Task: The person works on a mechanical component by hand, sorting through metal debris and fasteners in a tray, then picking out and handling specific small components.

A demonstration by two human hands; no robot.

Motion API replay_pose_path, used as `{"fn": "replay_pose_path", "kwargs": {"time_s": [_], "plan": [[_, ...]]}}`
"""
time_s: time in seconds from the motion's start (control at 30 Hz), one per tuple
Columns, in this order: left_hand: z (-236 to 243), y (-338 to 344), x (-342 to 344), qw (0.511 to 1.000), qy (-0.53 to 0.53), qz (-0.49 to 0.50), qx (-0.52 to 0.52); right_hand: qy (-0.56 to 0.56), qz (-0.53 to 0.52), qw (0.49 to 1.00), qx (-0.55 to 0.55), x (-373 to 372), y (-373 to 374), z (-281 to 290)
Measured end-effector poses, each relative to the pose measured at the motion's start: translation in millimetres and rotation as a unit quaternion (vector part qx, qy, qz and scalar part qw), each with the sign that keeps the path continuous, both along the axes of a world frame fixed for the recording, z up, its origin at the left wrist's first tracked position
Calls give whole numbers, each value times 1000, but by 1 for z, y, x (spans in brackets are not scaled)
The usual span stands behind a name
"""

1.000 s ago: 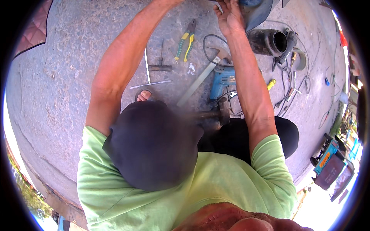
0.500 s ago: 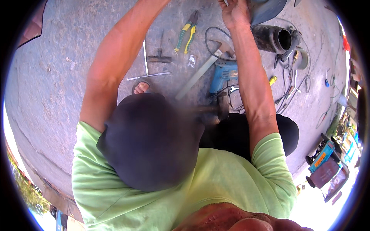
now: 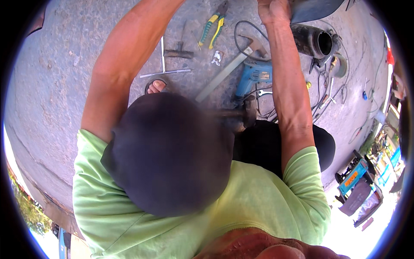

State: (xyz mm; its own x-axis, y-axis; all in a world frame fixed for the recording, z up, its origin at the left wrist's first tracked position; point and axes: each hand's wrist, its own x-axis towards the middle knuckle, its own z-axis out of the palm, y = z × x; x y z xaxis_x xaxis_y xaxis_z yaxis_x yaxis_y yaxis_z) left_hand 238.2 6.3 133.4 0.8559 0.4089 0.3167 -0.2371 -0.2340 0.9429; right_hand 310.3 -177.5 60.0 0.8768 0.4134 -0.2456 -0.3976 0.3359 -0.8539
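Observation:
My left arm reaches up past the top edge, so the left hand is out of view. My right hand is at the top edge beside a dark curved panel; most of its fingers are cut off, and I cannot tell whether it grips the panel. Below the panel lies a black hollow cylinder. Left of my right forearm are a blue power tool and a claw hammer with a pale handle. Combination pliers with green and yellow grips lie farther left.
A T-handle wrench and a dark T-shaped tool lie near my foot. A dark hammer-like head is by my knee. Cables spread on the right. A blue wheeled machine stands at the far right.
My right hand has shifted slightly up and right, with more of it past the top edge. The curved panel also sits farther right. The view has shifted a little.

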Motion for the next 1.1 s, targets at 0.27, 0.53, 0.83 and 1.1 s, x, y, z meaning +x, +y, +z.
{"fn": "replay_pose_path", "kwargs": {"time_s": [0.27, 0.53, 0.83, 1.1], "plan": [[-6, 3, 1, 999, -18, -16, -30, 165, 102, 969, 156, 13, -16, 5], [-1, 2, 1, 1000, -11, -8, 8, -12, 34, 999, 16, 8, -6, -9], [-4, 9, 3, 998, -10, -55, -16, 196, 97, 953, 211, 24, -25, -5], [-10, 19, 8, 987, -22, -141, -71, 195, 51, 967, 157, 32, -22, 10]]}}
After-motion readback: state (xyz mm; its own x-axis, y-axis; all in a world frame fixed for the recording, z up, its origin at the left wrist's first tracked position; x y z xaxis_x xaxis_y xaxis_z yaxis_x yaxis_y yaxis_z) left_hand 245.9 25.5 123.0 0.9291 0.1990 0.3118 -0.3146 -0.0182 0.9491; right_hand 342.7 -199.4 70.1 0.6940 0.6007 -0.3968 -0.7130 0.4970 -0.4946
